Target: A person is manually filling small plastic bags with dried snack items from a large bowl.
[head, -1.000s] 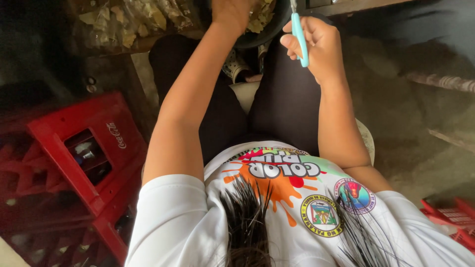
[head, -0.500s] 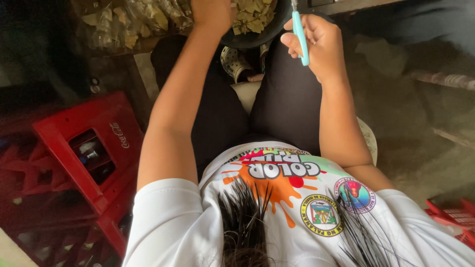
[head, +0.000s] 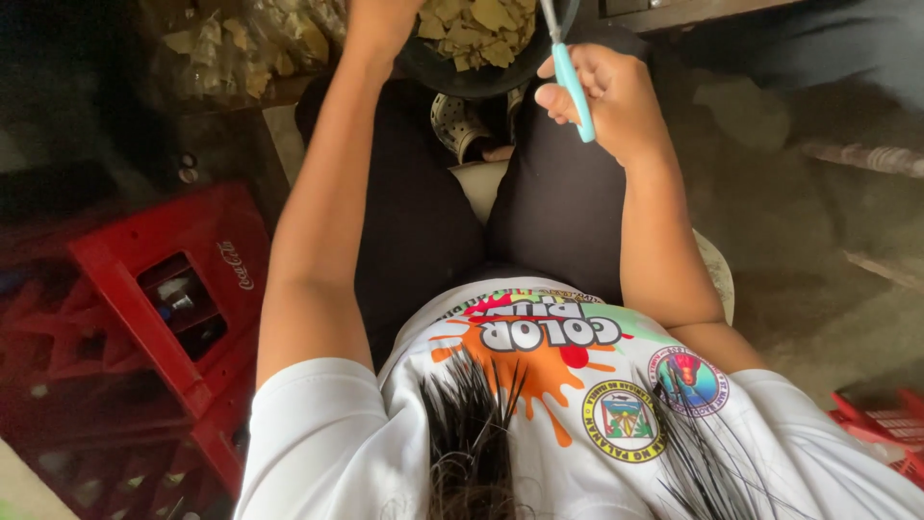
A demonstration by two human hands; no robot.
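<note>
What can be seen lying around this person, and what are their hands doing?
Bowl: one, dark, top centre, in front of the knees.
Dried leaves: a heap, yellow-brown, in the bowl.
Bag of leaves: one, clear, top left.
Bottle crate: one, red, left.
Shoe: one, pale, perforated, under the bowl.
Scissors: one pair, light-blue handles, in the right hand.
Left hand: reaching to the bowl, partly out of view.
Right hand: closed round the scissors.

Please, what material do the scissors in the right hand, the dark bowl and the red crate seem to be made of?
Scissors: light blue handle, smooth, probably plastic; grey blade, likely metal. Bowl: dark, smooth rim, plastic or metal, I cannot tell. Crate: red, moulded walls with compartments, looks like hard plastic. Right hand grips the handle.
</note>
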